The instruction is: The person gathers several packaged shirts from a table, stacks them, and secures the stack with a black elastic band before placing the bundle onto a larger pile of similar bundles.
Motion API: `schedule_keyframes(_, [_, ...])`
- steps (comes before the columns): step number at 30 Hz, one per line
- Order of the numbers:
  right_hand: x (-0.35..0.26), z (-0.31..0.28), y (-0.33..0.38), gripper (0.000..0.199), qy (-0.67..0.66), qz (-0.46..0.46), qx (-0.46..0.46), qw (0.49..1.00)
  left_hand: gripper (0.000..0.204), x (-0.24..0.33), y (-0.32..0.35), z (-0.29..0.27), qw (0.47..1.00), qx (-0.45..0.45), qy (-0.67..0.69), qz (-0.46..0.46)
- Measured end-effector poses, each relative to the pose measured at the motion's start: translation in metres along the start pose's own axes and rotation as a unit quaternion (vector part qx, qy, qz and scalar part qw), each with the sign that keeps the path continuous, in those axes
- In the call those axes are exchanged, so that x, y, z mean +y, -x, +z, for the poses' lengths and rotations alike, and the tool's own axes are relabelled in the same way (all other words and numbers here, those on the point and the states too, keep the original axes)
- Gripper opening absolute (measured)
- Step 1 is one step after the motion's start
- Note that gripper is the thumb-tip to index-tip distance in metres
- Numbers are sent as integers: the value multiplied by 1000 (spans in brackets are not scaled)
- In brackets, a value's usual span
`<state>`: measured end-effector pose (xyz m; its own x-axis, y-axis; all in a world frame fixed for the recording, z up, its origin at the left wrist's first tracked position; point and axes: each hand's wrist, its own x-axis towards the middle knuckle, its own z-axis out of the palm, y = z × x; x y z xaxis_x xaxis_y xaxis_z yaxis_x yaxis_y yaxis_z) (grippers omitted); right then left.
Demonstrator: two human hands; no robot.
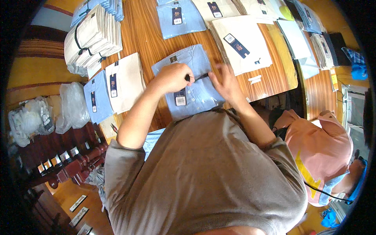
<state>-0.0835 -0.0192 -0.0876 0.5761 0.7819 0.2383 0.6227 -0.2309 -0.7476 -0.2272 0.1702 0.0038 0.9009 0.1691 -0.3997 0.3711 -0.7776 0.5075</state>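
A light blue folded shirt in clear plastic lies on the wooden table right in front of me, with a dark tag and white buttons showing. Over its middle, my left hand is closed around a black strip. The strip stretches toward my right hand, whose fingers look apart and partly smeared by motion near the strip's end. Whether they touch it is hard to make out. Left of this shirt lie a cream folded shirt and another blue one, both tagged.
A cream shirt stack tied with black bands stands far left. More cream shirts and blue shirts cover the far side. A small white strip lies by the table's right edge. Another person in pink is close on my right.
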Motion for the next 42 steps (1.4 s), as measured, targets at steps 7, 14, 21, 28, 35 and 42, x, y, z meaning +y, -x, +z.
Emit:
schedule_keyframes(7, [-4,-26,31,52,-161,230,-260,924,17,-5,-10,18,951,-66,264,148])
schedule_keyframes(14, [-74,-77,14,50,186,-30,-150,970,11,65,26,-8,957,228,45,172])
schedule_keyframes(21, [-158,-56,33,64,298,-83,-185,933,7,70,55,4,932,356,29,59])
schedule_keyframes(28, [-137,-92,17,85,-117,-33,-375,919,13,54,75,27,897,438,59,-12])
schedule_keyframes(35, [-66,-34,25,57,-209,-226,-344,887,13,24,82,25,903,405,146,7])
schedule_keyframes(42, [-72,-9,-95,70,-184,-356,-112,909,12,13,90,24,901,389,191,-3])
